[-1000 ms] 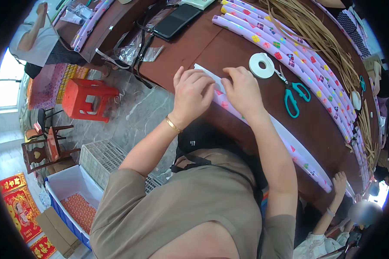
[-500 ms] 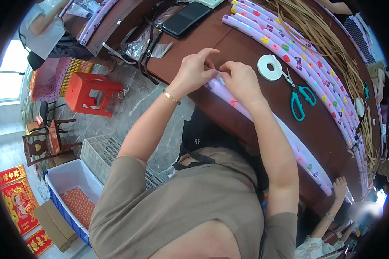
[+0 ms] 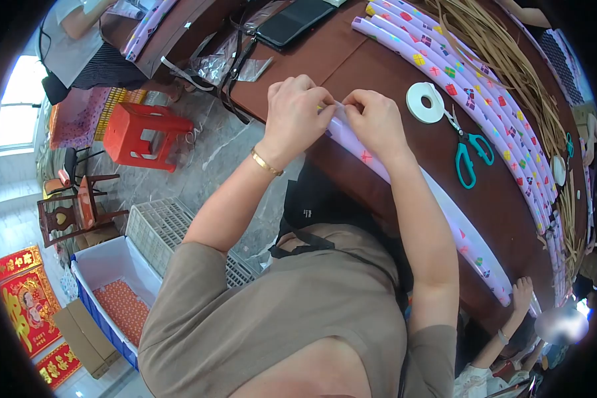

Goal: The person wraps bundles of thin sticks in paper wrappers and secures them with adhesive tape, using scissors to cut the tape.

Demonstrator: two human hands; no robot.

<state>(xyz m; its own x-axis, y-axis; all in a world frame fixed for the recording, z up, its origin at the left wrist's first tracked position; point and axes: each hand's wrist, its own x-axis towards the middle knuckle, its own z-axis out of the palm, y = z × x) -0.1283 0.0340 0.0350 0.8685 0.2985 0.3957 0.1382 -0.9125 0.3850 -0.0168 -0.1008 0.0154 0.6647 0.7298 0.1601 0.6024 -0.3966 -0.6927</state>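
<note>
A lilac gift-patterned paper roll (image 3: pixel 469 247) lies along the near edge of the brown table (image 3: pixel 404 156). At its left end my left hand (image 3: pixel 295 116) pinches the paper with closed fingers. Close beside it my right hand (image 3: pixel 376 125) is also closed on the paper, thumb and index finger together. White tape (image 3: pixel 425 103) and teal-handled scissors (image 3: pixel 469 151) lie to the right of my hands. Several similar rolls (image 3: pixel 458 83) lie farther back. The fingertips partly hide the roll's end.
A co-worker's hand (image 3: pixel 522 295) touches the roll's far end. Brown strips (image 3: pixel 497 50) run behind the rolls. A black phone (image 3: pixel 295 23) and plastic bags with straps (image 3: pixel 235 66) lie at upper left. A red stool (image 3: pixel 139 136) and grey crate (image 3: pixel 158 229) stand on the floor.
My left hand has turned, with its fingers more curled and the knuckles up. My right hand stays at the roll's end. The view has shifted slightly.
</note>
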